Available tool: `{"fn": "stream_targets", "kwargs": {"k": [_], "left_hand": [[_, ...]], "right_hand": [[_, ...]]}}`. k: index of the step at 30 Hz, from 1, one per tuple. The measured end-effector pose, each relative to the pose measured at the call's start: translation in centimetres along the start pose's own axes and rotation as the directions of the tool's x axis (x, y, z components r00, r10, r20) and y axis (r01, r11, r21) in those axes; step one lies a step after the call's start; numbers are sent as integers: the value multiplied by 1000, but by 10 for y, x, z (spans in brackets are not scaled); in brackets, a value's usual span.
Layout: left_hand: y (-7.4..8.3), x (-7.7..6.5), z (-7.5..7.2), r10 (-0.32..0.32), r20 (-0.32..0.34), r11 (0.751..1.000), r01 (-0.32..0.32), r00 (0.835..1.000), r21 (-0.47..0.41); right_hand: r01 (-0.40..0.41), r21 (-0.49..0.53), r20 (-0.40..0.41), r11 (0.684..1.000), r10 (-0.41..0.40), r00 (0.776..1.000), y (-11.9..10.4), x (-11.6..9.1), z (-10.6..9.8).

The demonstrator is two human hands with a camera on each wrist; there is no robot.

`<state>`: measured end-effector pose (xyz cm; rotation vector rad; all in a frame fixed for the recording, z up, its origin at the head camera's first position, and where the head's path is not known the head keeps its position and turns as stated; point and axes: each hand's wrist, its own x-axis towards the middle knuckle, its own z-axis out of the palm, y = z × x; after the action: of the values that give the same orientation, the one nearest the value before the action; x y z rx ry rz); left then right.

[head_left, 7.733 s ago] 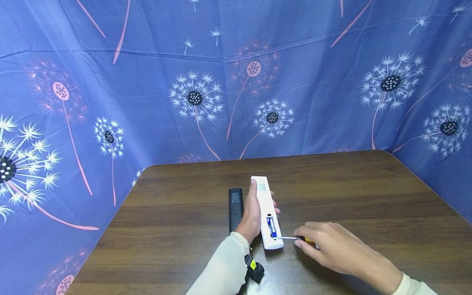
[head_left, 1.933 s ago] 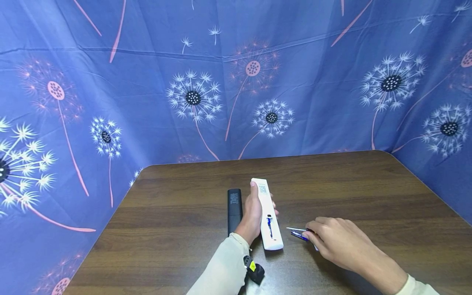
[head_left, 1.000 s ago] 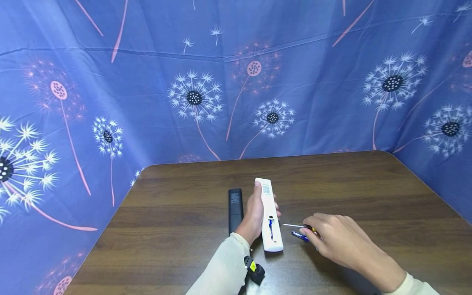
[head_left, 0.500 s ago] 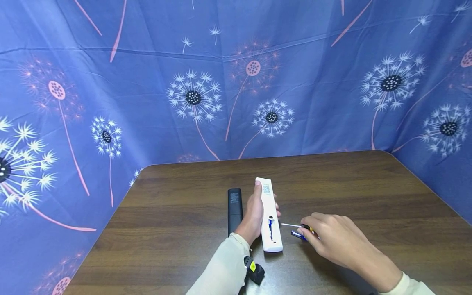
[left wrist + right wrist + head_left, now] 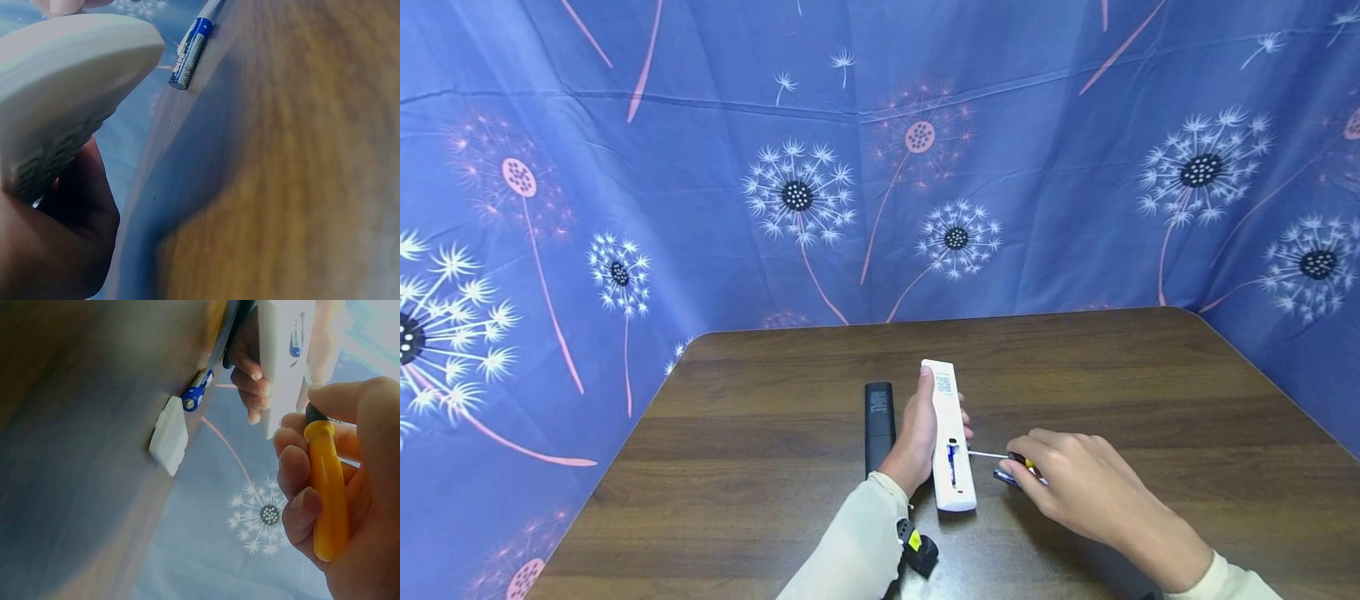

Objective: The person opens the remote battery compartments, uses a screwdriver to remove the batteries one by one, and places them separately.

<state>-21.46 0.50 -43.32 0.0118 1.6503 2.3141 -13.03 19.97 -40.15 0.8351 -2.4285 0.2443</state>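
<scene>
My left hand (image 5: 917,437) holds a white remote control (image 5: 945,417) with its back facing up and its buttons facing down. In its uncovered battery compartment sits one blue battery (image 5: 952,467). My right hand (image 5: 1078,479) grips a small screwdriver (image 5: 328,494) by its yellow handle, thumb and fingers wrapped round it. The thin metal shaft (image 5: 988,454) points left, its tip at the remote's right edge beside the compartment. Below the screwdriver a loose blue battery (image 5: 191,53) lies on the table. A white battery cover (image 5: 169,437) lies against that battery's end in the right wrist view.
A black remote control (image 5: 878,417) lies face down just left of my left hand, partly hidden by the wrist. The brown wooden table (image 5: 760,467) runs back to a blue dandelion-print cloth (image 5: 715,250). A black wrist camera (image 5: 917,550) hangs at my left sleeve.
Earlier two batteries sat in the compartment; one now lies on the table. The white remote has shifted slightly right. Over the last second the screwdriver tip has moved left to the remote's edge.
</scene>
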Motion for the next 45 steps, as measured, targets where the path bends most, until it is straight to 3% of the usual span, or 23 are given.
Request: {"fn": "stream_targets", "kwargs": {"k": [45], "left_hand": [[0, 0, 2, 7, 39, 999, -9, 999, 50]], "right_hand": [[46, -13, -57, 999, -47, 997, -6, 13, 9]]}}
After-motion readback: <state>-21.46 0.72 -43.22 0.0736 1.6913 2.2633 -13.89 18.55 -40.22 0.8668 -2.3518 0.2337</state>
